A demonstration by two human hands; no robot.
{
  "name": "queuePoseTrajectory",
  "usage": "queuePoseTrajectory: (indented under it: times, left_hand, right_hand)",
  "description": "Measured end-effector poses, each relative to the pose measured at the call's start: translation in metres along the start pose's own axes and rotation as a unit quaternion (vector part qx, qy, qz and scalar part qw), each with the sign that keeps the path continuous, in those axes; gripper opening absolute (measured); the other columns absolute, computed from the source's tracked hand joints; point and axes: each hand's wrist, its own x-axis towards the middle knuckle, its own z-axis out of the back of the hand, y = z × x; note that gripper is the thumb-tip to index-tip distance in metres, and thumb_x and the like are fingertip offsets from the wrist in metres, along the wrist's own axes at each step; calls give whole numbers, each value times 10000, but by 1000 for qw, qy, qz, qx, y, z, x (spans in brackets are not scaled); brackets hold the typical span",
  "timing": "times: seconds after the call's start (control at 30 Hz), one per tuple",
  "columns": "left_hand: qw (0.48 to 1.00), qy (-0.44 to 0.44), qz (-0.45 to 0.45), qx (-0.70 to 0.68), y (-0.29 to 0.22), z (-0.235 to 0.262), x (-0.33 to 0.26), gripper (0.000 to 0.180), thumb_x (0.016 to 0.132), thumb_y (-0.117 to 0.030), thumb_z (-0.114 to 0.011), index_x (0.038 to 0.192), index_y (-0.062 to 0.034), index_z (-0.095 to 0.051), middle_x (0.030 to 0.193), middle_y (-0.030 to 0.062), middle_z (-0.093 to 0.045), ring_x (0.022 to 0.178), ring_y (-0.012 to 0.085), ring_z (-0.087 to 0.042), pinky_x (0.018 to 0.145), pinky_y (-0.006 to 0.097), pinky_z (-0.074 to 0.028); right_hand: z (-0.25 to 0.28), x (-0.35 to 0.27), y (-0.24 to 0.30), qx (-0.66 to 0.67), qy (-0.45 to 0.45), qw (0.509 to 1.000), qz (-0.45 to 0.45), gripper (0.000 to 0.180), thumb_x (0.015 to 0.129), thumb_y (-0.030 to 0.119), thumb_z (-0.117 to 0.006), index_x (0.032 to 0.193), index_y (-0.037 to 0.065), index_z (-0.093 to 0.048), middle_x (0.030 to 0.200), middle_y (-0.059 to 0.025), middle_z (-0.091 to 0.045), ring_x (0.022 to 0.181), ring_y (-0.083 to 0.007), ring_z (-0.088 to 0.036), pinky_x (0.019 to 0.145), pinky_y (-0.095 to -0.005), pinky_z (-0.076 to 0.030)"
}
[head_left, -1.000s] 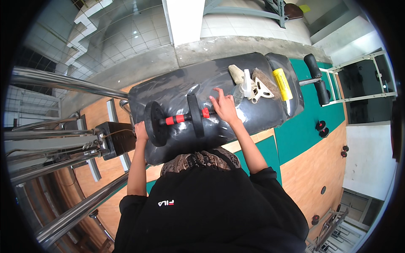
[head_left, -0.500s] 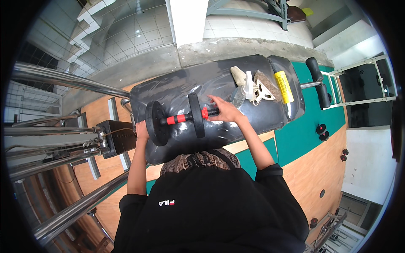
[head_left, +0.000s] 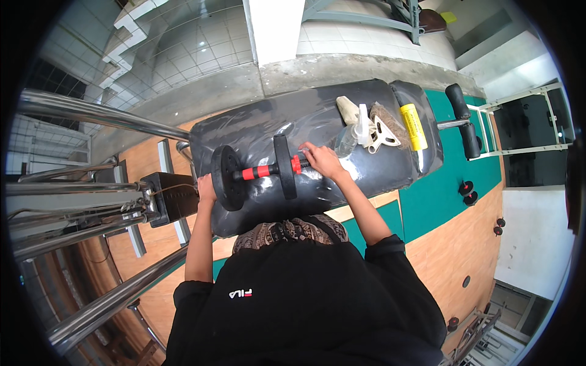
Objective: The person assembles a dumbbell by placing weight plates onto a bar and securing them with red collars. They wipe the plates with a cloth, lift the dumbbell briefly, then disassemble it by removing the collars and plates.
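"Spreading below everything is the wooden floor (head_left: 452, 262), correct?"

"Yes, and a green mat (head_left: 448, 195) covers some part of it, toward the right. Above them stands a long padded bench (head_left: 262, 113), black and shiny."

"And where is the dumbbell (head_left: 256, 172)?"

"It is on the bench, toward the left end, at the side near to the person. Its bar goes from left to right. The left plate (head_left: 227, 183) shows its round face, while the right plate (head_left: 283, 168) is seen almost by its edge. Both are black."

"Which smaller things are on the bench?"

"On its right part, a clear bottle (head_left: 347, 141) with a white top, then a yellow tube (head_left: 413, 127)."

"How are the hands?"

"They are apart. The right hand (head_left: 323, 160) is at the right end of the bar, with fingers bent; I cannot tell if it grips. The left hand (head_left: 206, 189) is at the outer side of the left plate, which partly hides it, so its grip also I cannot tell."

"And the smallest?"

"A red collar (head_left: 296, 164), on the bar between the right plate and the right hand."
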Motion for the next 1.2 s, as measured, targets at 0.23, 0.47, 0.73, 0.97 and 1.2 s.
queuePoseTrajectory:
  times: [0.23, 0.47, 0.73, 0.97, 1.2]
  left_hand:
    - [1000, 23, -21, -1, -5, 10, 0, 233, 719, -261, -619, 795, -41, -626, 797, 183, -622, 829, 352, -610, 781, 445, -432]
    - [999, -7, -25, 22, 5, -1, 2, 246, 711, -269, -623, 795, -37, -622, 794, 180, -619, 821, 357, -606, 773, 443, -428]
    - [999, 43, -10, -6, 14, -9, 4, 246, 719, -260, -618, 831, -42, -600, 810, 182, -600, 846, 364, -581, 801, 439, -411]
    - [1000, 0, -14, 1, 12, -10, -1, 225, 727, -244, -613, 819, -38, -604, 806, 177, -598, 827, 368, -579, 793, 443, -413]
    - [1000, -7, -22, -6, 26, -26, 1, 226, 703, -221, -630, 827, -34, -602, 837, 178, -596, 852, 364, -574, 803, 440, -412]
  right_hand:
    - [-1, -8, -7, -25, -33, 989, 138, 367, 871, 406, -571, 1060, 92, -545, 854, -150, -668, 846, -349, -625, 724, -439, -478]
    - [-12, -6, -2, -78, -28, 994, 76, 421, 891, 498, -490, 964, 98, -599, 808, -159, -665, 783, -373, -628, 701, -464, -485]
    - [-9, -7, -5, -93, -4, 991, 99, 493, 887, 556, -451, 983, 106, -629, 854, -119, -658, 871, -333, -619, 773, -460, -468]
    - [-25, -14, -15, -168, -111, 961, 190, 418, 834, 485, -564, 991, 101, -612, 913, -57, -625, 905, -240, -599, 806, -399, -462]
    - [-35, -11, -16, -185, -145, 957, 168, 333, 818, 437, -592, 920, 120, -605, 848, -28, -632, 845, -223, -604, 748, -382, -475]
